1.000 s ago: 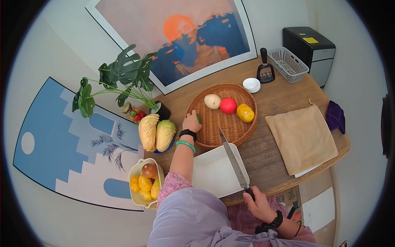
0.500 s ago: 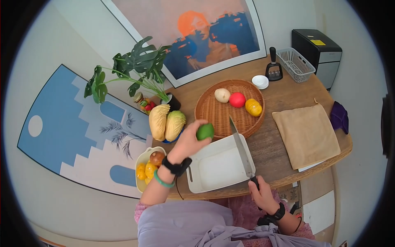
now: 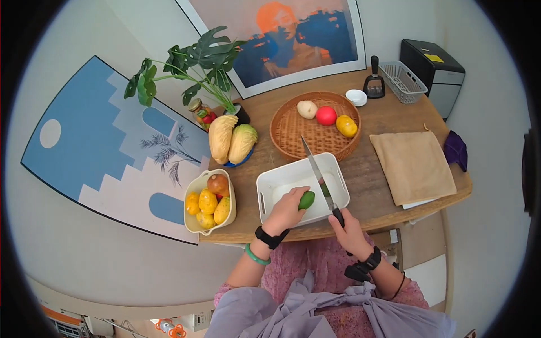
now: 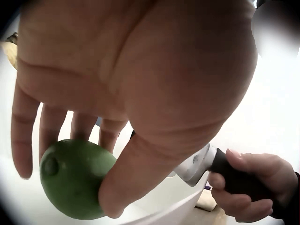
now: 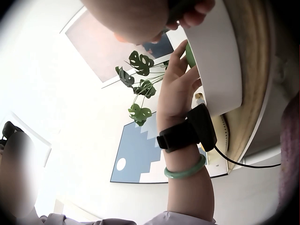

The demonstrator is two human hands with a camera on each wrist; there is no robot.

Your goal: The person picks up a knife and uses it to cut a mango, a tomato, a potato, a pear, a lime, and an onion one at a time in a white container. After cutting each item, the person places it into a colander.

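Note:
In the head view my left hand (image 3: 287,210) holds a green lime (image 3: 306,200) over a white rectangular tub (image 3: 270,177). The left wrist view shows thumb and fingers round the lime (image 4: 75,183), its nubbed end facing outward. My right hand (image 3: 351,235) grips a long knife (image 3: 314,167) by its black handle; the blade slants across the tub, its tip towards the wicker tray (image 3: 293,141). Lime and blade are apart, the lime on the left. On the tray lie a pale round vegetable (image 3: 307,109), a red one (image 3: 326,116) and a yellow one (image 3: 346,126).
At left stand a cream basket (image 3: 191,222) of yellow fruit, two cabbages (image 3: 241,143) on a blue dish and a potted plant (image 3: 217,62). A beige cloth bag (image 3: 414,166) lies at right. Behind are white dishes (image 3: 355,97), a black-handled tool (image 3: 374,79) and a grey basket (image 3: 403,81).
My left hand has taken the lime from the left side of the wicker tray and brought it towards me, over the white tub. The right hand keeps its hold on the knife.

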